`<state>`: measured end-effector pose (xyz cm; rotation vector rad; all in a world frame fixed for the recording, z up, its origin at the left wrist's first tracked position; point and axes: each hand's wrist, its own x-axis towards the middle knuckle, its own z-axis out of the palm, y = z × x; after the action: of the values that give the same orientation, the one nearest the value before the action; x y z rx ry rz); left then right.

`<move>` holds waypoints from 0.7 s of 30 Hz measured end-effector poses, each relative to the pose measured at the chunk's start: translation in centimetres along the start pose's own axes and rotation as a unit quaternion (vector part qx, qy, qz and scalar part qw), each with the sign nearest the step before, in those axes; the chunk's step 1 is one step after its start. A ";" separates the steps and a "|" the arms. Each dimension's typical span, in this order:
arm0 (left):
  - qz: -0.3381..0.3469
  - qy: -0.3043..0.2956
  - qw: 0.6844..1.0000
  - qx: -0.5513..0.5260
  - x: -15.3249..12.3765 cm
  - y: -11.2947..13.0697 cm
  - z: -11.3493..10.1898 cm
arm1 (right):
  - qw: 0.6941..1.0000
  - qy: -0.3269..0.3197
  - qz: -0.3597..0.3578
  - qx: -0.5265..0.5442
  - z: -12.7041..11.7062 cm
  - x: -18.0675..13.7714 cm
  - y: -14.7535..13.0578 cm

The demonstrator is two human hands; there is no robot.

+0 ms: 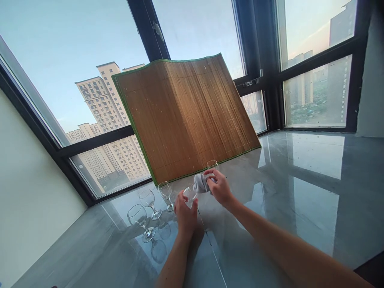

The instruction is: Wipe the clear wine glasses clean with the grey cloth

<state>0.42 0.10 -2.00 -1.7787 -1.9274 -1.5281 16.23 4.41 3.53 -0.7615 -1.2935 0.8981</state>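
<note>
My left hand (185,212) is closed around a clear glass (191,193), its fingers on the near side of it. A crumpled grey-white cloth (200,183) is pinched in my right hand (220,187), right beside that glass; whether it reaches inside the rim I cannot tell. Left of my left hand stand three stemmed glasses upright: a near one (137,216), a middle one (147,199) and a far one (165,190). Behind my right hand shows the rim of another glass (212,164), its lower part hidden by the hand.
A brown bamboo mat (192,116) with green edging leans against the dark-framed windows (261,52) behind the glasses. The glossy grey surface (246,256) reflects the window light and has a thin seam running through it. A pale wall (33,192) rises at the left.
</note>
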 end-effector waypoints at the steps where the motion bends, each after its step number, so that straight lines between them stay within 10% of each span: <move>1: -0.015 0.011 1.000 -0.003 0.1 0.0 -0.1 | 1.000 0.016 0.011 0.009 -0.2 0.3 0.0; 12: 0.001 0.018 0.994 -0.103 0.2 1.9 -0.8 | 0.995 0.010 -0.025 -0.098 0.8 -0.3 2.3; 21: -0.039 0.009 0.984 -0.173 0.0 2.1 -1.5 | 0.973 -0.175 0.062 -0.135 1.6 -0.9 3.8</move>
<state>1.35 -1.37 -0.07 -1.8202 -1.8309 -2.0039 14.13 5.35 -0.02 -0.9323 -1.7195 0.9991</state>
